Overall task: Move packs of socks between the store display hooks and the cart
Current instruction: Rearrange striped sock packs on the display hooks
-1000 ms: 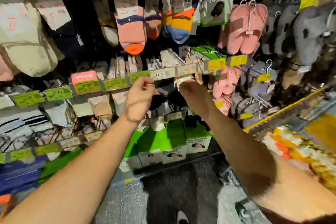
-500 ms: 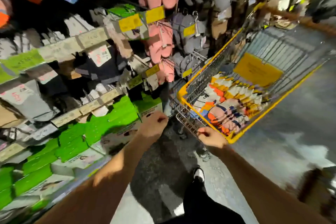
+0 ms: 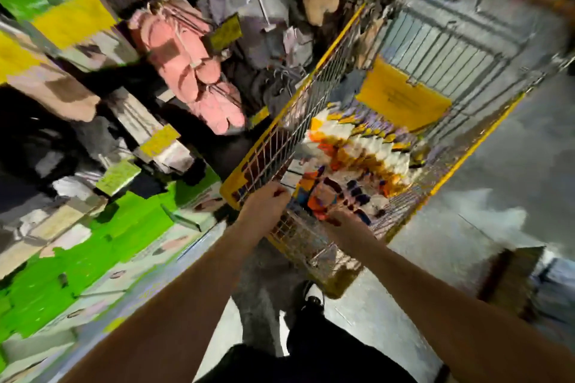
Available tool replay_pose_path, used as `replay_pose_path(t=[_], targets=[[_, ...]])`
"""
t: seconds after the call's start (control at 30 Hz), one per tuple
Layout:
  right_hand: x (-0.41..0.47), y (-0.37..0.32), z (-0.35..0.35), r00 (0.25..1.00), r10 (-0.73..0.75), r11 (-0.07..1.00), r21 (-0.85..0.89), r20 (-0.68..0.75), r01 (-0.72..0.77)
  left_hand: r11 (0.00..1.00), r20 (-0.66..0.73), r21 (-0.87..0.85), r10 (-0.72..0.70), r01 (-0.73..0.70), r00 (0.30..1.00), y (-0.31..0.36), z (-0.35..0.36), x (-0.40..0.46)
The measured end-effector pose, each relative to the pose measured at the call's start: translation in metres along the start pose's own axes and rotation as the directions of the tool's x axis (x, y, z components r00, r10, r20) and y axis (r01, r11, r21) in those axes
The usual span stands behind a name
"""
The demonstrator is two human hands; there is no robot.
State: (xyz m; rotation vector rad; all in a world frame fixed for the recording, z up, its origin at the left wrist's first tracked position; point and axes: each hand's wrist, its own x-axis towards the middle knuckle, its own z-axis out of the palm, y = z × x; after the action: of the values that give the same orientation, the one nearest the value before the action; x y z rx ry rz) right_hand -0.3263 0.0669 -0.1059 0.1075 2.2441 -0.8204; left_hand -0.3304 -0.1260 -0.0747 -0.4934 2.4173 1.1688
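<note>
The frame is motion-blurred. A yellow-rimmed wire cart (image 3: 314,71) stands to the right of the display and holds several packs of socks (image 3: 357,149) in orange, white and yellow. My right hand (image 3: 345,225) reaches over the cart's near wall, fingers down on an orange and dark-striped pack (image 3: 329,196); the blur hides whether it grips it. My left hand (image 3: 264,208) hovers at the cart's near left corner with its fingers curled and nothing seen in it. Display hooks (image 3: 183,19) at upper left carry pink slippers and grey goods.
Green boxes (image 3: 93,242) fill the lower shelves at left. Yellow and green price tags (image 3: 158,140) stick out from the hook rails. A yellow sign (image 3: 401,99) lies at the cart's far end. Grey floor (image 3: 497,196) runs along the cart's right side; my shoe (image 3: 312,297) is below.
My view has swung from the hooks down to the cart. Both hands left the display rail and dropped to the cart's near end; the right hand has gone in onto the socks.
</note>
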Motion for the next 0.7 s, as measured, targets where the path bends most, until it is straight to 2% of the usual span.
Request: replay_pose_path(t=[0.2,0.33,0.4,0.5,0.57,0.7], targets=[[0.078,0.021,-0.002,0.988,0.153,0.977,0.148,0.037,-0.156,0.992,0.135,0.059,-0.12,0.113,0.984,0.006,0.023,0.07],[0.165,0.095,0.039,0.958,0.268,0.89,0.355,0.103,-0.287,0.979,0.218,0.12,-0.186,0.163,0.958,-0.004,0.04,0.118],[0.153,0.07,0.023,0.936,0.342,0.806,0.485,0.087,-0.34,0.974,0.253,0.137,-0.21,0.18,0.944,-0.009,0.049,0.14],[0.143,0.037,-0.012,0.868,0.493,0.745,0.547,-0.065,-0.382,0.969,0.285,0.183,-0.214,0.166,0.935,-0.005,0.06,0.176],[0.158,0.042,-0.034,0.821,0.53,0.767,0.532,-0.212,-0.358,0.975,0.296,0.196,-0.165,0.11,0.941,0.006,0.067,0.207],[0.204,0.054,-0.082,0.711,0.608,0.747,0.558,-0.353,-0.361,0.99,0.348,0.143,-0.043,-0.007,0.937,0.043,0.087,0.267]])
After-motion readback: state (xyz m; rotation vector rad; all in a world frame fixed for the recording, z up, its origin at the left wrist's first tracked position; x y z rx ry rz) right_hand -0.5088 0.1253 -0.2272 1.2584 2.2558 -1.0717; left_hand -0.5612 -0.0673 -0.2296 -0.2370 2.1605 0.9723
